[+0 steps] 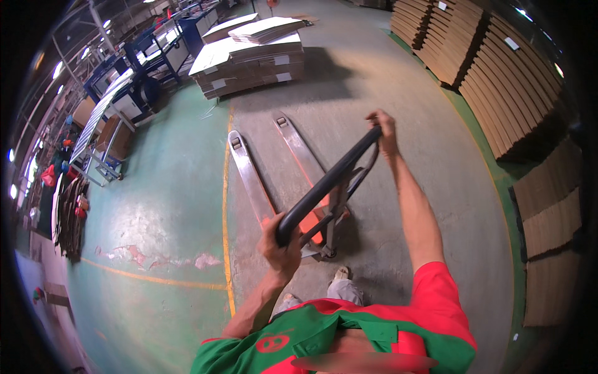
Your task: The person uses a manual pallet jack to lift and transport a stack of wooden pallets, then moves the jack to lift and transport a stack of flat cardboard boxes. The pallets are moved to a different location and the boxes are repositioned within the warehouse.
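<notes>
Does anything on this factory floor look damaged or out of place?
Yes. Left of the pallet truck, pinkish-white patches break up the green floor near a yellow line, as if the coating has worn away. Thin pale strips also lie loose beside the cardboard stack.

Lamplit hall, glaring at the left and bent toward the rim.
We see lamps shining beyond the floor's left edge, fewer beyond its right; a pale glare whitens the green floor, while the stack of sheets shows a washed-out top and casts a dark shadow off its right edge. We catch a gleam along the metal forks, slight blur at the right hand, and curved, darkening margins with black corners.
</notes>
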Motion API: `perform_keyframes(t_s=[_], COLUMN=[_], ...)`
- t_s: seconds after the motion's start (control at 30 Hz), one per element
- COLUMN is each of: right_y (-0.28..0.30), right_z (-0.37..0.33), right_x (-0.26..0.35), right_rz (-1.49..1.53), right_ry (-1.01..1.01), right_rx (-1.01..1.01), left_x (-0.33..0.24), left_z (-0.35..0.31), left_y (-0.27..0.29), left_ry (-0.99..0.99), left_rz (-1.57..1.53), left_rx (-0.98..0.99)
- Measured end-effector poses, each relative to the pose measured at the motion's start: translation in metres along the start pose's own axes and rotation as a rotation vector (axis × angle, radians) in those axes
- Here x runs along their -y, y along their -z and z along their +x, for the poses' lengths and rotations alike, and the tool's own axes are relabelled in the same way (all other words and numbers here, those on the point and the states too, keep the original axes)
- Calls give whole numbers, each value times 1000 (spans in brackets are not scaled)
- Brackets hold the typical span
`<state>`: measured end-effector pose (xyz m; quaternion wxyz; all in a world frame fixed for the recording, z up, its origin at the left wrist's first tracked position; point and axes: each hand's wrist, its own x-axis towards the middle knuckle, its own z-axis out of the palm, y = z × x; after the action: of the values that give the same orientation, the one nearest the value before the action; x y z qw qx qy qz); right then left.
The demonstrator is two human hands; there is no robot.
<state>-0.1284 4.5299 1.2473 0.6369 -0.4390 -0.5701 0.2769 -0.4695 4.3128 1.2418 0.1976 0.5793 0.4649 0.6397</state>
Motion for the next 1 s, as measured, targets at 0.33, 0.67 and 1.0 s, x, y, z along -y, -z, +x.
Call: perform_keyframes(t_s=[0.33,0.67,1.0], right_y=[-177,-295,-355], right_z=[58,113,128], right_x=[-20,-48,-84], right_rz=[181,81,-106], right_ry=[-16,1,104], right_rx=[258,170,-40], left_x=[38,136,270], left_z=[41,204,297], left_y=[59,132,172], left_ry=[3,-128,-95], left_rz=[553,548,477], left_rx=[-430,-504,-387])
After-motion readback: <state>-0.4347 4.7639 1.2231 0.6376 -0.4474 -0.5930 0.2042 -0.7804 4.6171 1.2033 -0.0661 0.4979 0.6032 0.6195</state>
